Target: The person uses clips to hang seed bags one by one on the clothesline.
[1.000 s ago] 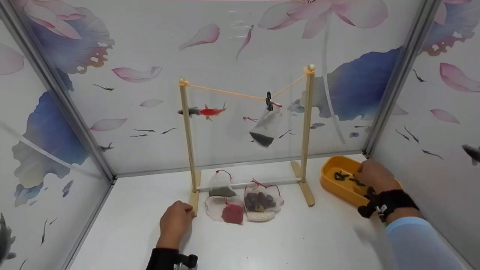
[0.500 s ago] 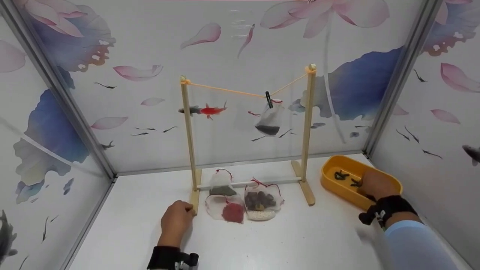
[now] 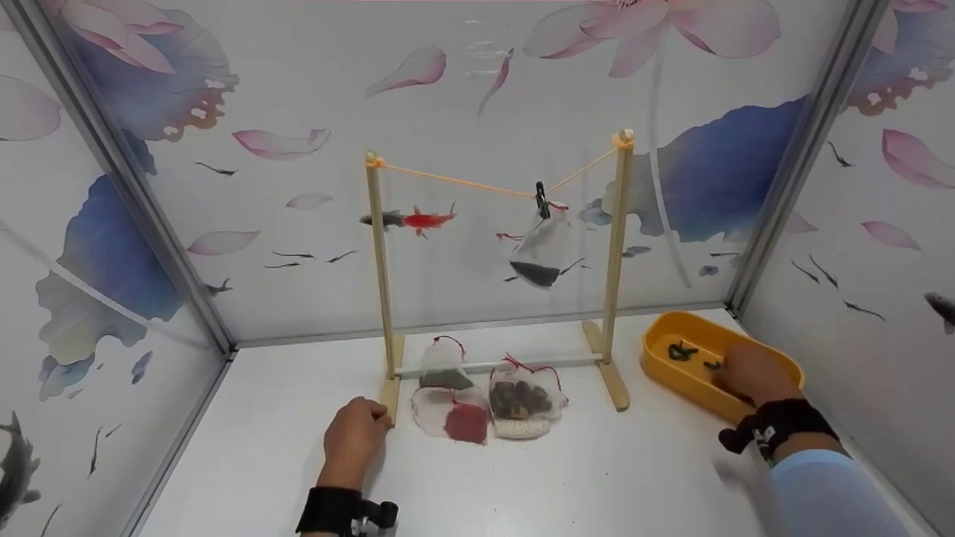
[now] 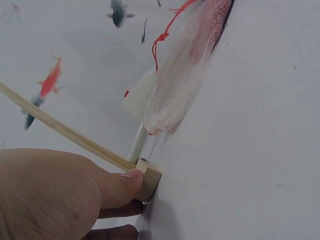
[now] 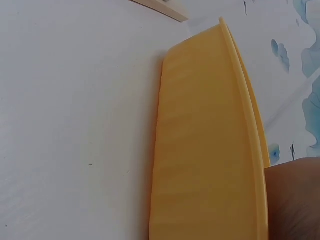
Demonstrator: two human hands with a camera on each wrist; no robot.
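Note:
My left hand (image 3: 354,436) pinches the front end of a wooden stand's left foot (image 3: 389,406); in the left wrist view the thumb lies against the wooden foot (image 4: 151,184). On the right, my right hand (image 3: 761,375) reaches into a yellow tray (image 3: 683,384) holding dark green clips (image 3: 680,350). Its fingertips are down among them, and I cannot tell whether they grip one. From the right wrist the tray's wall (image 5: 210,140) hides the fingers. A dark clip (image 3: 542,200) fastens a mesh bag (image 3: 539,253) with black contents to the orange string (image 3: 455,181).
Several mesh bags lie by the stand's white crossbar (image 3: 571,361): one green (image 3: 445,379), one red (image 3: 466,424), one with dark stones (image 3: 518,399), one with white grains (image 3: 522,428). The right post (image 3: 618,246) stands left of the tray. Printed walls enclose the table.
My right hand has gone further down into the tray and shifted among the clips. The hanging bag swings and bobs on the string. My left hand keeps its place on the foot.

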